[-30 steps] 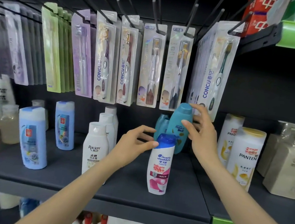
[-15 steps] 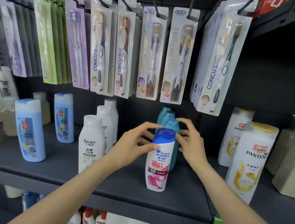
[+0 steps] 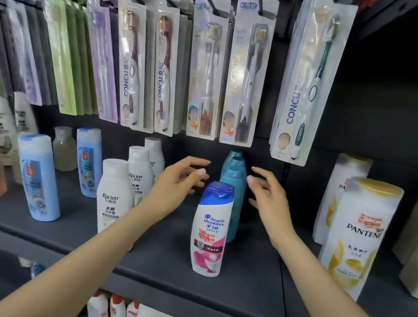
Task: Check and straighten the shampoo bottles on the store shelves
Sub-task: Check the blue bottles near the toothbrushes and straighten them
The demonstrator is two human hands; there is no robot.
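Both hands spread and holding nothing: left hand (image 3: 181, 184) with fingers loosely fanned, just left of the row of teal plastic bottles (image 3: 233, 187); right hand (image 3: 268, 200) likewise relaxed, just right of that row. No contact visible with any bottle.

White shampoo bottle with blue cap and pink label (image 3: 211, 231) upright near the front of the dark grey shelf board (image 3: 163, 263), directly ahead of the teal row, label facing out. Leaning slightly, or so bent by the wide lens; cannot tell which.

Likely step: squaring the teal row behind the white bottle, or closing in on it from both sides.

To do it well:
- Approach the teal bottles from both flanks at shoulder height, not at the caps; tall narrow bodies probably tip easily.
- Keep wrists above the blue cap to avoid knocking the front bottle forward off the edge.
- Press evenly with flat fingers, then nudge the row into one line behind the front bottle.
- Mind the hanging carded toothbrush packs (image 3: 244, 73) close overhead.
- Leave the white Raclen bottles (image 3: 112, 196) at left and the white Pantene bottle with yellow cap (image 3: 358, 237) at right undisturbed.
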